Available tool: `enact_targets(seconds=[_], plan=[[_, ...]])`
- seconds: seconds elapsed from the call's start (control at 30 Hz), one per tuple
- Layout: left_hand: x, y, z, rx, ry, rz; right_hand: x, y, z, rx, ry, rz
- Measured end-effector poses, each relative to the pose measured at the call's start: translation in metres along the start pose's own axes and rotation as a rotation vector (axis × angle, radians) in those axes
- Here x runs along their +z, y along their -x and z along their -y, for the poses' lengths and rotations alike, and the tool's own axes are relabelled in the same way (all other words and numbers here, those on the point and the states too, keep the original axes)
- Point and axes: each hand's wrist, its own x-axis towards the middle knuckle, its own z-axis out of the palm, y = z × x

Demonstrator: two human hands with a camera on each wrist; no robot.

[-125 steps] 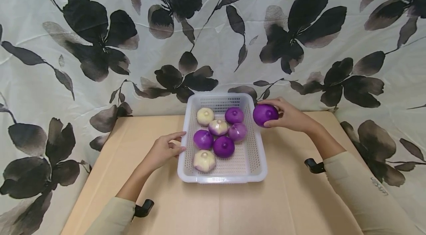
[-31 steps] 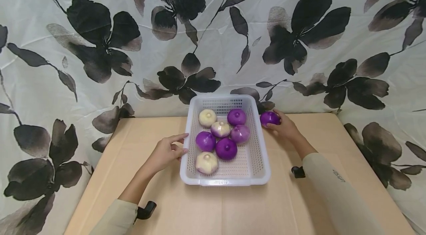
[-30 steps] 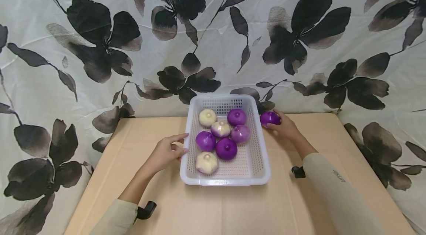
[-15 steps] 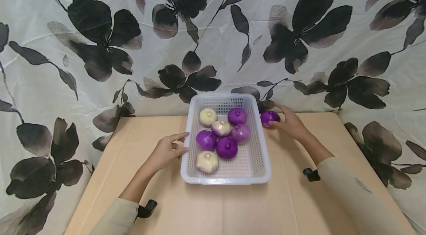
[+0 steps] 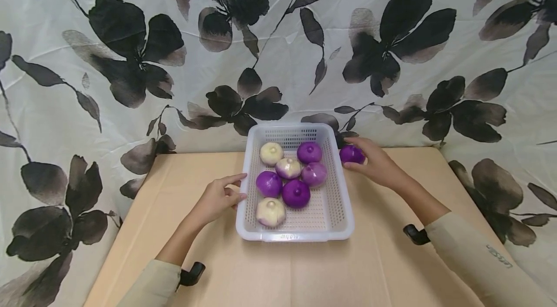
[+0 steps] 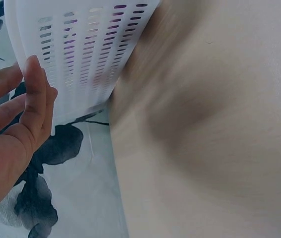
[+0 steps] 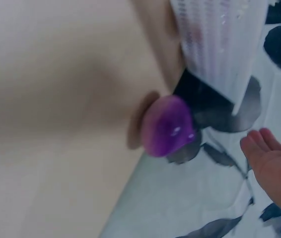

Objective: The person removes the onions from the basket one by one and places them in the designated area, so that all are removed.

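the right hand (image 5: 376, 162) is released, its fingers spread loosely around a purple onion (image 5: 351, 154) without gripping; the right wrist view shows a gap between them. that onion sits on the tabletop (image 5: 261, 273) near its back edge, just beside the right side of a white perforated basket (image 5: 293, 237). the left hand (image 5: 217, 198) has relaxed fingers touching the basket's left rim, though how firmly they press is hard to tell. inside the basket lie four purple onions (image 5: 296, 194) and three pale ones (image 5: 271, 212). behind hangs a floral cloth (image 5: 304, 99).
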Motion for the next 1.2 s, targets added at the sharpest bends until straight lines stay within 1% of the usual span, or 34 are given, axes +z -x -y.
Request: enact_targets(seconds=[0.17,0.27,0.4,0.53,0.63,0.87,0.97,1.2], plan=[[-0.001,0.000,-0.001,-0.007,-0.001,0.001,0.004,-0.005,0.021,-0.029,-0.067,0.097],[-0.001,0.000,0.000,-0.009,-0.002,0.003,0.008,-0.010,0.033,-0.048,-0.079,0.164],[-0.001,0.000,0.000,-0.010,-0.008,0.000,0.015,-0.015,0.049,-0.075,-0.045,0.240],[0.000,-0.001,0.001,-0.009,-0.015,-0.003,0.025,-0.021,0.064,-0.104,-0.081,0.324],[0.000,-0.002,0.001,-0.010,-0.020,-0.003,0.034,-0.027,0.073,-0.108,-0.101,0.387],[0.000,-0.002,0.002,-0.004,-0.015,0.005,0.058,-0.042,0.095,-0.152,-0.001,0.495],[0.000,-0.002,0.003,-0.007,-0.015,0.009,0.069,-0.047,0.102,-0.172,0.025,0.546],[-0.002,-0.003,0.002,-0.018,-0.017,0.001,0.091,-0.061,0.116,-0.208,0.042,0.705]])
